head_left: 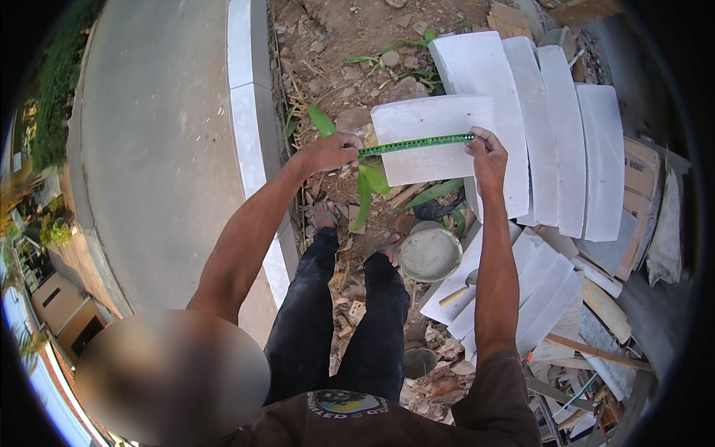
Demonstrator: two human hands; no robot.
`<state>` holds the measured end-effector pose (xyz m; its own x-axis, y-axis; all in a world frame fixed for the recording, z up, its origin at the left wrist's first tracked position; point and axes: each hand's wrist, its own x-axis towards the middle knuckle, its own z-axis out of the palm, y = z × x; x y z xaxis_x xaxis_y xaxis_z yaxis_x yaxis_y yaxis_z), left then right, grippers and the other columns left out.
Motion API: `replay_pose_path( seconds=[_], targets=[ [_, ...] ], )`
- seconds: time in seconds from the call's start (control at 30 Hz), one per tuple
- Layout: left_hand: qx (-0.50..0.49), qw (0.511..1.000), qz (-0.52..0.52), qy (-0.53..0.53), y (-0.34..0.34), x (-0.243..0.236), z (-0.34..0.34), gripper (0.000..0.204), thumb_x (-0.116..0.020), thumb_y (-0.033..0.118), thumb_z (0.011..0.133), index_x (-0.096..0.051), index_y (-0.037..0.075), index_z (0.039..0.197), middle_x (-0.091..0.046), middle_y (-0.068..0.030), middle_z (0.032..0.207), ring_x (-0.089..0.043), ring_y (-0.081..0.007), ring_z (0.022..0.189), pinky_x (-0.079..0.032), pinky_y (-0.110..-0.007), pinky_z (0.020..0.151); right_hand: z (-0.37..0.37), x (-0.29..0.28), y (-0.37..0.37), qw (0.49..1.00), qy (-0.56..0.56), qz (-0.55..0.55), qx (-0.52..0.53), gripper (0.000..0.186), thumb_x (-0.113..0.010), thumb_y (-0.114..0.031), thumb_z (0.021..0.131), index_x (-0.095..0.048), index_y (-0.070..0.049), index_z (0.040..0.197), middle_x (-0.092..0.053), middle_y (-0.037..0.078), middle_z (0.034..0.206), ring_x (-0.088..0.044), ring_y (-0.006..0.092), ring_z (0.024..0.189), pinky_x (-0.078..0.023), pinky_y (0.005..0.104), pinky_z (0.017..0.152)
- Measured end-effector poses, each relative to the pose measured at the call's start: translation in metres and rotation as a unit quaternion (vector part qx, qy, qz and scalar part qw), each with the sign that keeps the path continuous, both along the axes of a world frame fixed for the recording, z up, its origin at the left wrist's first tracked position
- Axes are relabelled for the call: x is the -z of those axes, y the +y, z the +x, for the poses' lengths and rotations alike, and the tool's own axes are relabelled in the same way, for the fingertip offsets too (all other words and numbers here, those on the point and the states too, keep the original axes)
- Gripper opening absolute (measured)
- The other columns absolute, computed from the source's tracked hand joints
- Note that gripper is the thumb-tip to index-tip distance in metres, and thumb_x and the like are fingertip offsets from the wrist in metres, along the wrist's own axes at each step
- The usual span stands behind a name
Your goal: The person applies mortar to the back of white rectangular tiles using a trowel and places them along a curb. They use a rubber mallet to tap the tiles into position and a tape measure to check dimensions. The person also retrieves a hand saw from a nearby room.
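Observation:
A green measuring tape (415,144) is stretched across a white rectangular block (436,160) that lies on the dirt. My left hand (331,151) grips the tape's left end just past the block's left edge. My right hand (488,153) pinches the tape's other end against the block's right edge. The block leans on a row of similar white blocks (566,127) stacked side by side to the right.
A round pan of grey mortar (430,253) sits by my feet, with a trowel (458,290) on more white slabs (521,290) beside it. A white kerb (249,127) borders a paved road on the left. Rubble, green leaves and timber scraps lie around.

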<state>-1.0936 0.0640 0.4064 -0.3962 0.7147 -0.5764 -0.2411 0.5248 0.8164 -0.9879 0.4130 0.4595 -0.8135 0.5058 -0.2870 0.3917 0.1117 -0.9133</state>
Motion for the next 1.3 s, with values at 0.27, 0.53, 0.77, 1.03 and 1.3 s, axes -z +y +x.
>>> replay_pose_path(
  seconds=[0.27, 0.53, 0.77, 1.03, 1.3],
  targets=[
    [0.008, 0.998, 0.006, -0.057, 0.016, 0.013, -0.043, 0.020, -0.060, 0.018, 0.092, -0.066, 0.005, 0.106, -0.068, -0.0024, 0.089, -0.061, -0.0114, 0.078, -0.051, -0.027, 0.069, -0.031, 0.006, 0.008, 0.972, 0.005, 0.209, -0.108, 0.031, -0.063, 0.002, 0.084, -0.067, 0.001, 0.114, -0.070, 0.012, 0.106, -0.068, 0.0185, 0.090, -0.054, 0.0303, 0.084],
    [-0.007, 0.995, 0.028, -0.093, 0.030, 0.028, -0.050, 0.022, -0.064, 0.012, 0.089, -0.064, 0.001, 0.108, -0.066, -0.0054, 0.098, -0.062, -0.0126, 0.082, -0.053, -0.028, 0.074, -0.045, 0.021, 0.002, 0.939, 0.064, 0.330, -0.073, 0.030, -0.064, 0.002, 0.084, -0.070, -0.003, 0.113, -0.066, 0.013, 0.103, -0.067, 0.0225, 0.089, -0.054, 0.0331, 0.084],
    [0.057, 0.998, -0.006, -0.009, 0.017, 0.015, -0.050, 0.036, -0.072, 0.024, 0.088, -0.064, 0.002, 0.115, -0.066, -0.0042, 0.095, -0.061, -0.0116, 0.083, -0.050, -0.029, 0.077, -0.043, 0.023, -0.009, 0.947, 0.056, 0.312, -0.059, 0.030, -0.063, 0.002, 0.084, -0.070, -0.002, 0.113, -0.066, 0.013, 0.101, -0.067, 0.0225, 0.087, -0.054, 0.0333, 0.083],
    [0.053, 0.994, 0.037, -0.084, 0.003, 0.026, -0.045, 0.043, -0.073, 0.029, 0.088, -0.063, 0.004, 0.121, -0.068, -0.0024, 0.097, -0.059, -0.0103, 0.084, -0.046, -0.028, 0.076, -0.039, 0.022, -0.023, 0.943, 0.079, 0.318, -0.062, 0.031, -0.061, 0.005, 0.082, -0.071, -0.002, 0.111, -0.066, 0.012, 0.098, -0.066, 0.0218, 0.086, -0.054, 0.0320, 0.081],
    [0.044, 0.995, -0.023, -0.085, -0.002, 0.020, -0.047, 0.038, -0.071, 0.028, 0.087, -0.065, 0.008, 0.119, -0.067, 0.0007, 0.093, -0.058, -0.0097, 0.081, -0.045, -0.027, 0.072, -0.036, 0.028, -0.032, 0.939, 0.077, 0.327, -0.069, 0.031, -0.064, 0.004, 0.082, -0.071, -0.002, 0.112, -0.067, 0.012, 0.100, -0.067, 0.0215, 0.088, -0.054, 0.0320, 0.082]
  ],
)
